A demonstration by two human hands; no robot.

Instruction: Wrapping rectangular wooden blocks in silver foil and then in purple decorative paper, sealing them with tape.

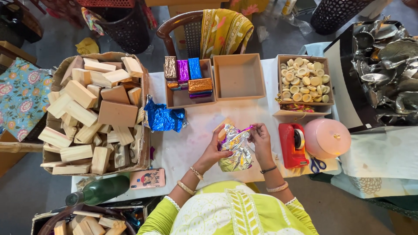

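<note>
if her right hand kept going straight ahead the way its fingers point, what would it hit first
Probably the empty wooden tray. The right hand, gripping the shiny foil with the left hand, points up and slightly left across bare tabletop. Heights are hard to judge from overhead.

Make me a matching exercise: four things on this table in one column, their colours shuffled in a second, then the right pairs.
Things:
1. tape dispenser
2. scissors
3. bottle
4. round lidded box

Colours:
A. green
B. pink
C. red
D. blue handles

Pairs: 1-C, 2-D, 3-A, 4-B
</note>
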